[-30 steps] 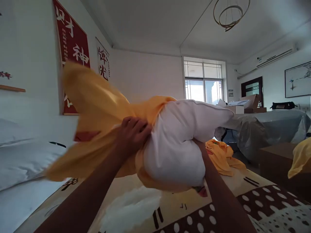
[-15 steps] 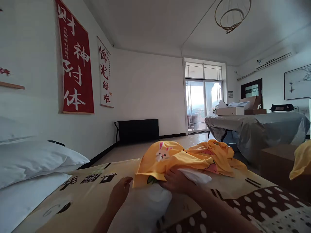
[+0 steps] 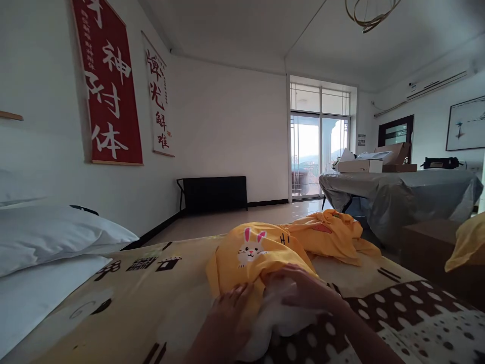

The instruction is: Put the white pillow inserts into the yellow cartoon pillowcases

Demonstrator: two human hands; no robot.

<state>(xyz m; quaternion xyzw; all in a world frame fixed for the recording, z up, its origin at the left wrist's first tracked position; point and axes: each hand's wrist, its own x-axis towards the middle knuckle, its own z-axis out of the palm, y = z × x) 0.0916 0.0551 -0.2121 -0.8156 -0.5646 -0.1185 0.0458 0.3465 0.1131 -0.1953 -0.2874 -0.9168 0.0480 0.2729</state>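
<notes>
A yellow pillowcase (image 3: 231,258) printed with a white rabbit lies in front of me, bulging in the middle. From its near opening sticks out a soft white pillow insert (image 3: 261,328). My left hand (image 3: 231,306) is closed over the near left edge of the pillowcase, its fingertips on the cloth. At the mouth of the opening, my right hand (image 3: 299,285) grips the white insert, with its fingertips partly hidden by yellow cloth. Another piece of crumpled yellow cloth (image 3: 333,237) with a carrot print lies just behind.
The patterned bedspread (image 3: 151,298) covers the surface beneath. White pillows (image 3: 64,237) are stacked at left. To the right are a cardboard box (image 3: 420,247) with yellow cloth on it and a plastic-covered table (image 3: 394,192) bearing boxes. A folded black frame (image 3: 214,194) leans against the wall.
My left hand has moved right onto the pillowcase edge. My right hand has shifted right with the insert. The pillowcase looks fuller, showing the whole rabbit. The view has tilted down slightly.
</notes>
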